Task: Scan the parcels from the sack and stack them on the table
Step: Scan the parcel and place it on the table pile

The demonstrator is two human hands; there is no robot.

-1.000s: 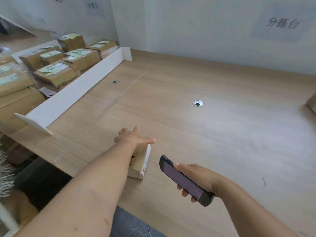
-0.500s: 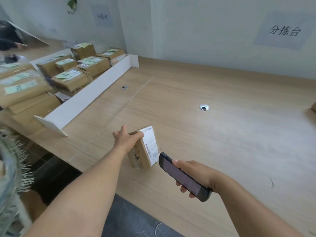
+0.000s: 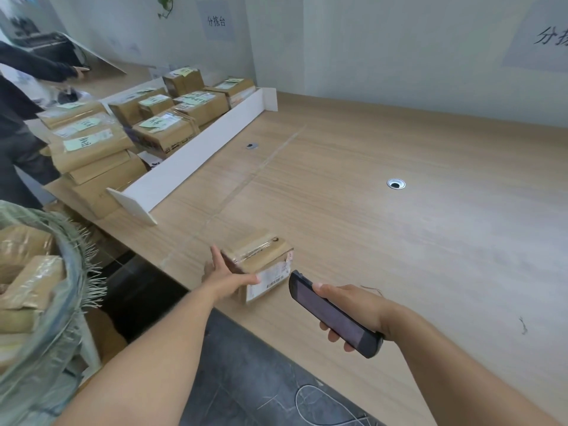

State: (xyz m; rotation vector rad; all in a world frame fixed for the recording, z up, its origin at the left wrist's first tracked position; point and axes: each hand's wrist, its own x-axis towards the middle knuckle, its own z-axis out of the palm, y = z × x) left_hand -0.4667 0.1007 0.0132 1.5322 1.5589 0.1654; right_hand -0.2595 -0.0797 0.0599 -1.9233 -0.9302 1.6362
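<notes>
The parcel (image 3: 256, 256) sits flat on the tabletop (image 3: 399, 241) near its front edge, with its white label (image 3: 270, 279) on the near face. The left grip (image 3: 229, 279) braces its near-left corner: the fingers lie straight along the left side and the thumb reaches across onto the label's edge, so it is spread and not closed round the box. The right grip (image 3: 349, 307) is clamped on the scanner (image 3: 335, 315), whose nose sits just beside the label.

To scan well, I judge the thumb should come off the label so the barcode is fully bare. The scanner's nose should be squared to that face with a small gap left between them, and the box held steady until it reads. Whether the thumb covers any of the code is hard to tell from this angle.

At the left, the open sack (image 3: 61, 302) holds several more brown parcels (image 3: 27, 272), crowded together. Beyond the white divider (image 3: 190, 158), labelled parcels (image 3: 166, 130) stand stacked in rows, some two or three high.
</notes>
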